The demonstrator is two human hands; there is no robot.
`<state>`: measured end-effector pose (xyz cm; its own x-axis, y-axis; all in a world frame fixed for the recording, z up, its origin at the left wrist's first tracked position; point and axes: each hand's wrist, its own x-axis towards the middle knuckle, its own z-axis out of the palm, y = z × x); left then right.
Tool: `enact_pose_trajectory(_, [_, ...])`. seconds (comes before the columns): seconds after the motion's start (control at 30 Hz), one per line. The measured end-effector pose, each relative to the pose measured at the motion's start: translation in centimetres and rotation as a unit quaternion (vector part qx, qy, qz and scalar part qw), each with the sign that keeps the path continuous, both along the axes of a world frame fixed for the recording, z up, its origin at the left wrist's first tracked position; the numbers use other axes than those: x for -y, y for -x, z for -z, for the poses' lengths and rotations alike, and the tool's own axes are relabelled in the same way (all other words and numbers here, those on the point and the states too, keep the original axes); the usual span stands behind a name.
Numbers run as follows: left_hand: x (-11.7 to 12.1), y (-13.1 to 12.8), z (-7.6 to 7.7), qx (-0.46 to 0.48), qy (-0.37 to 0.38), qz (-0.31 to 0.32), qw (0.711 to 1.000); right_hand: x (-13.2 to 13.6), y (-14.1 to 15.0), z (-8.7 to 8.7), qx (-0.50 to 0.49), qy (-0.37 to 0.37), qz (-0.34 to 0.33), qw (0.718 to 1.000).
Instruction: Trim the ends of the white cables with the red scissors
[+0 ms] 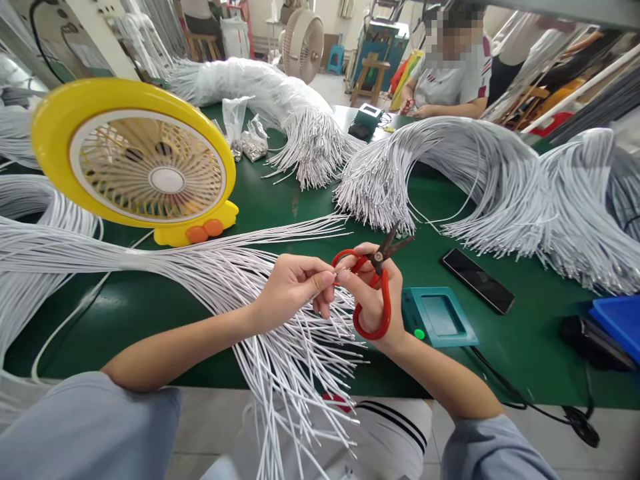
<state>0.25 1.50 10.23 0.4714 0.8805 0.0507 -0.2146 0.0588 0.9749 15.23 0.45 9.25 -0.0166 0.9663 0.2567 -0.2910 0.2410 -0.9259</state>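
My left hand (290, 293) is closed in a pinch on the tip of a thin white wire, above the fanned end of a white wire bundle (170, 263). In my right hand (396, 297) are red-handled scissors (379, 257), with fingers through the loops and the dark blades apart, pointing away from me. The right thumb and fingertips meet the left fingertips at the wire tip, whose details are too small to make out. Loose wire ends spread beneath both hands and hang over the front table edge.
A yellow desk fan (227, 167) stands at left. Large wire bundles (440, 147) lie across the back, near small bags of metal parts (255, 140). To the right are a phone (477, 280), a teal device (440, 317) with a cable and a blue tray (620, 323). A co-worker (450, 87) sits opposite.
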Motion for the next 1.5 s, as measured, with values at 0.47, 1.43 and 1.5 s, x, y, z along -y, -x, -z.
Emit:
enact_pose_trajectory(0.47, [-1.9,0.2,0.6,-0.085,-0.078,0.039,0.993,-0.5,-0.1,-0.3,0.026,0.012,0.081,0.996])
enact_pose_trajectory(1.43, [-7.2,1.2,5.2,-0.463,-0.313,-0.045,0.828,-2.4,-2.5,-2.4,-0.101,-0.068,0.244,0.962])
enact_pose_trajectory(1.5, [-4.9,0.6,3.3,-0.294,-0.314,-0.031,0.902,-2.5,-2.2,-1.9,-0.098,-0.063,0.246,0.962])
